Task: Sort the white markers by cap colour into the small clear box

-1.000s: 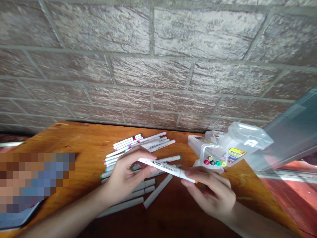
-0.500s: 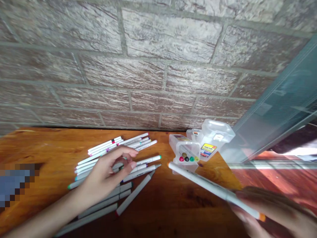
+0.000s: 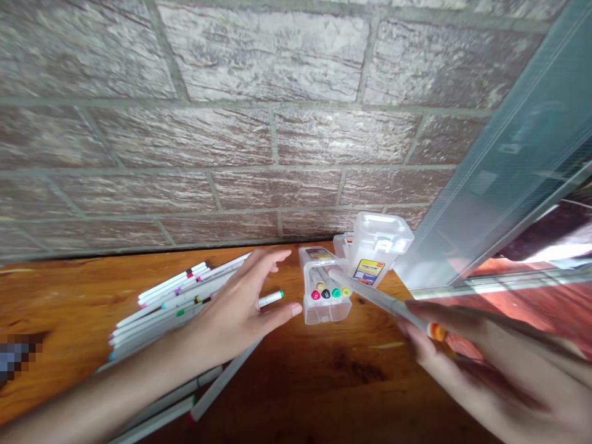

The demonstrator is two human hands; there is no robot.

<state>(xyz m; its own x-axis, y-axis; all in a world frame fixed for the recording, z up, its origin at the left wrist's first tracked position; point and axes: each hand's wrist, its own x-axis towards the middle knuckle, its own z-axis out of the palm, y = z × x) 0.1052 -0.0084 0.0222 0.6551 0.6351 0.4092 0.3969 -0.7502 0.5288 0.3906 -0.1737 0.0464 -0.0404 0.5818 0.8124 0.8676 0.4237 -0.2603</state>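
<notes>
Pinched in the fingers of my right hand (image 3: 481,357) is a white marker (image 3: 379,298) with orange ends. Its far tip overlaps the mouth of a clear plastic marker case (image 3: 326,313) lying on its side; I cannot tell how deep it reaches. Inside the case are several markers (image 3: 326,293) with red, black, green and yellow ends showing. My left hand (image 3: 250,302) is just left of the case, thumb and fingers spread, with nothing in it. Beneath and beside that hand lie many loose white markers (image 3: 152,317), partly hidden by the forearm.
A taller clear case (image 3: 377,246) with a yellow label stands behind the open one, and another clear case (image 3: 340,245) is partly hidden behind. A brick wall (image 3: 240,191) borders the back of the wooden table (image 3: 342,394). At the right is a glass panel (image 3: 472,185).
My right hand has brought the orange marker's tip up to the case mouth. My left hand has moved toward the case and its fingers have spread wider. The view has shifted right.
</notes>
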